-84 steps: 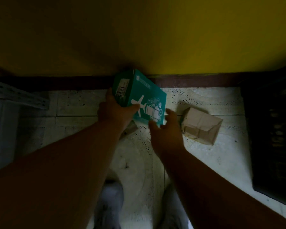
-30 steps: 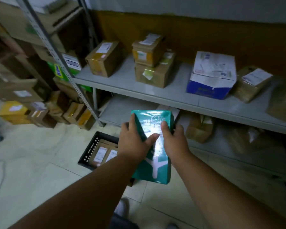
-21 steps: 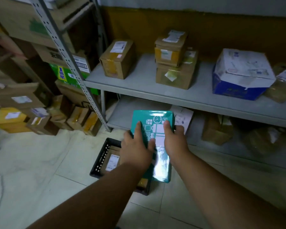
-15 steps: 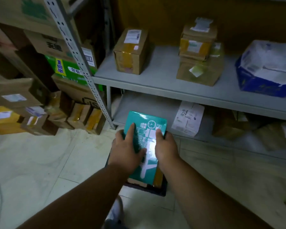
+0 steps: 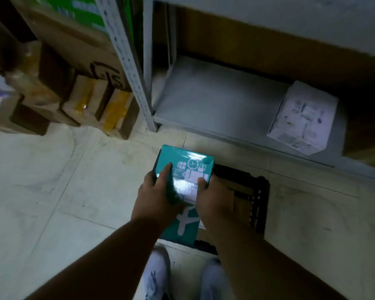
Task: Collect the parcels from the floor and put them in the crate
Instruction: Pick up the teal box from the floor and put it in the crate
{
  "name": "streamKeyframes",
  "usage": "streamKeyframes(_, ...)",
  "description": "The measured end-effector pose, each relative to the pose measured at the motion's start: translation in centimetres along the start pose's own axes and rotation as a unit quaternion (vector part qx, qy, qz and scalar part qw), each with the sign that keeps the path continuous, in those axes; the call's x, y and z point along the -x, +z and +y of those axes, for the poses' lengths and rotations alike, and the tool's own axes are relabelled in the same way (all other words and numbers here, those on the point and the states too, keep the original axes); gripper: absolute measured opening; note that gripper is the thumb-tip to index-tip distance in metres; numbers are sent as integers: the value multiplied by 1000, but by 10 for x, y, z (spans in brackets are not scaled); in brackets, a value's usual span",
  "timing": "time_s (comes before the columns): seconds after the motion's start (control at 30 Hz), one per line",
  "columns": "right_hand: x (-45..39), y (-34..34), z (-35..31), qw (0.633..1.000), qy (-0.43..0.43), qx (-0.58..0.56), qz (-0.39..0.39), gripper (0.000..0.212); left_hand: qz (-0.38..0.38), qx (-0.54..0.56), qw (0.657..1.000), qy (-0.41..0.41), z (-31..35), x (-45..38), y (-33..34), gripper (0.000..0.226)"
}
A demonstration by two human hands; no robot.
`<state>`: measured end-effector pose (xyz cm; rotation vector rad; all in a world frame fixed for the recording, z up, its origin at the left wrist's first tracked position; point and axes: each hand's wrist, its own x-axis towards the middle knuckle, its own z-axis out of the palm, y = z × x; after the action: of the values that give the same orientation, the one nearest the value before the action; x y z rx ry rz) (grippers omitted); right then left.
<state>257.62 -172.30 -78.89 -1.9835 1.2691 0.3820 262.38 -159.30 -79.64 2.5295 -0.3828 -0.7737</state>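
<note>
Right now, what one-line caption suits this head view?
Both hands, left hand and right hand, hold a teal parcel over the black crate.

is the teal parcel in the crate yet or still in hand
In hand. Both the left hand and right hand grip the teal parcel above the black crate.

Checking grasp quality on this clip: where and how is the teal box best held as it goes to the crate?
By its two long side edges, one hand from each side: left hand, right hand. The teal box is flat, wide and glossy, so opposed palms steady it above the crate.
</note>
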Motion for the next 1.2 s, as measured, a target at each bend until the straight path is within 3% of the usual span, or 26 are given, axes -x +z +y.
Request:
streamKeyframes(0.23,-68,104,47,998,27,30,-40,32,-45,-49,998,-9,-86,-59,82,107)
streamKeyframes(0.33,-69,127,59,996,-1,49,-77,68,-79,-101,991,-35,-100,-64,110,106)
streamKeyframes(0.4,-68,136,65,993,-23,36,-110,91,-62,-139,988,-34,-107,-65,121,104)
streamKeyframes(0.5,-67,147,68,982,-69,68,-163,98,-49,-198,979,-9,-115,-65,121,94)
streamKeyframes(0.6,-73,151,69,972,-57,85,-212,100,-58,-262,962,44,-112,-67,121,83)
streamKeyframes(0.67,-74,147,68,968,-39,86,-232,92,-69,-282,956,50,-107,-68,122,82)
streamKeyframes(0.73,-74,139,59,957,-44,158,-240,86,-75,-307,947,52,-102,-69,122,83)
streamKeyframes(0.87,-69,131,27,886,-80,370,-269,54,-97,-353,929,49,-93,-67,123,86)
streamKeyframes(0.97,-65,130,28,855,-122,389,-321,37,-135,-379,915,28,-91,-62,129,98)
streamKeyframes(1.07,-46,107,38,899,-117,288,-307,39,-144,-352,924,36,-86,-53,115,100)
streamKeyframes(1.2,0,38,28,953,-162,192,-172,43,-92,-298,947,82,-26,-1,60,86)
